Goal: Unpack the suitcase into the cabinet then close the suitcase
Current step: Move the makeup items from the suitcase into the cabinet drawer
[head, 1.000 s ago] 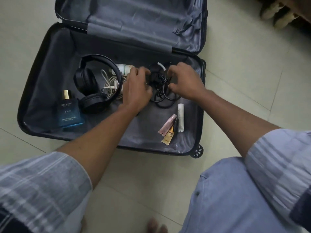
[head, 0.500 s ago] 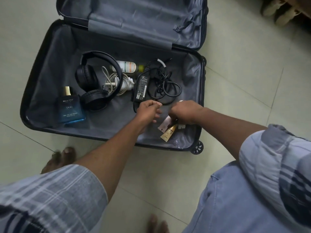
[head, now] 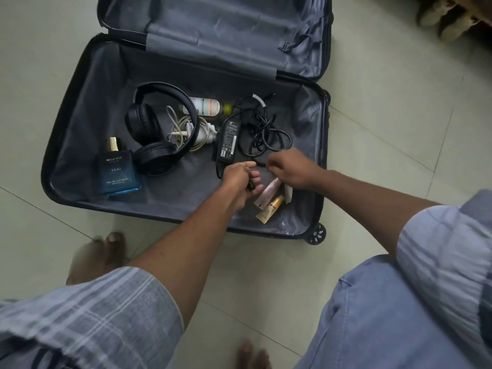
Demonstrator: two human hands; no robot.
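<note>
Tubes (head: 269,201), small, light and soft, lie near the open suitcase's (head: 66,129) front wall; pinch each mid-body. Left hand (head: 239,179) curls around a small dark item; right hand (head: 291,169) hovers, fingers loosely bent.

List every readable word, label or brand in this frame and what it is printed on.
"BELLA VITA" – blue perfume bottle
"SKAI" – same bottle
"EAU DE COLOGNE" – same bottle, faint
Power adapter: logo and fine print too small to read
Spray bottle, tubes: print blurred
</note>
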